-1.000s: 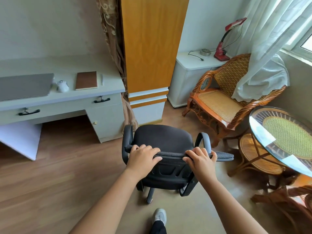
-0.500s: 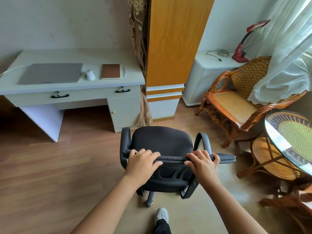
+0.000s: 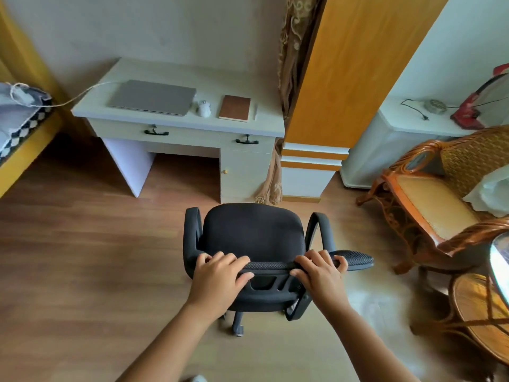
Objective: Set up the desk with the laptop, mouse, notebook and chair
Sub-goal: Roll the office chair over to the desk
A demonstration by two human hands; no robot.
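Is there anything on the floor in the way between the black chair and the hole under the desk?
Nothing visible. Bare wood floor runs from the black office chair to the opening under the white desk. Both hands, left hand and right hand, grip its backrest.

Black office chair (image 3: 252, 232) on the wood floor, well short of the white desk (image 3: 176, 121). On the desk: closed grey laptop (image 3: 152, 97), white mouse (image 3: 203, 108), brown notebook (image 3: 235, 108).
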